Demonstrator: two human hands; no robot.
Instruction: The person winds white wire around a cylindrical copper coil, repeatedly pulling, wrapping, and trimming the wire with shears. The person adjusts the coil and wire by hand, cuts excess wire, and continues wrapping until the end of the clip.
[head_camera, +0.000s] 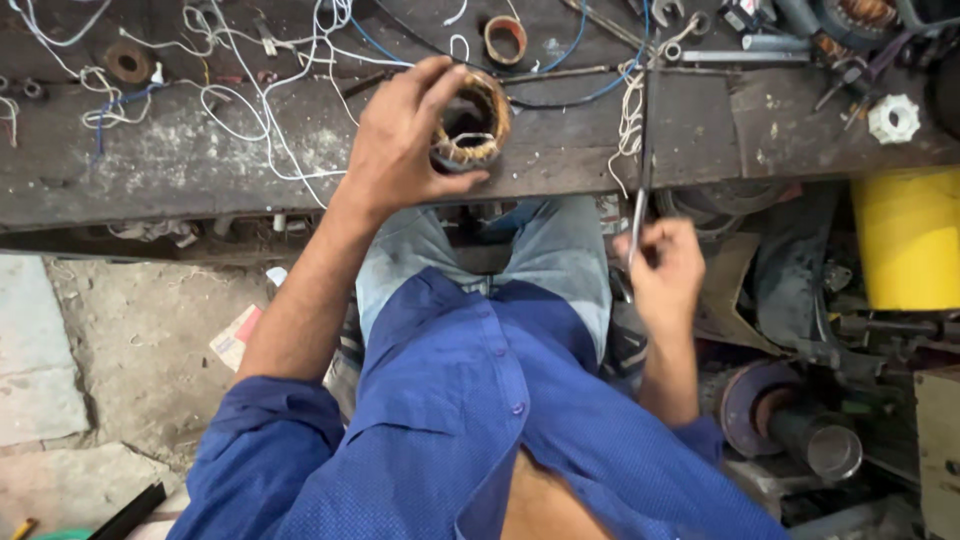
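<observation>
Seemingly a motor stator (470, 125), copper windings with loose pale leads, sits at the near edge of the worn wooden workbench (180, 160). Left hand (400, 140) clamped around its outer rim, thumb below. Right hand (665, 265) closed on a thin metal rod (642, 170), held upright below the bench edge. Stator likely heavy and rigid; windings delicate, so grip the shell, not the wire.

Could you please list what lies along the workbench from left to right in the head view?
Tangle of white wires → left hand gripping the copper-wound stator → thin metal rod held by the right hand → white plastic knob.
</observation>
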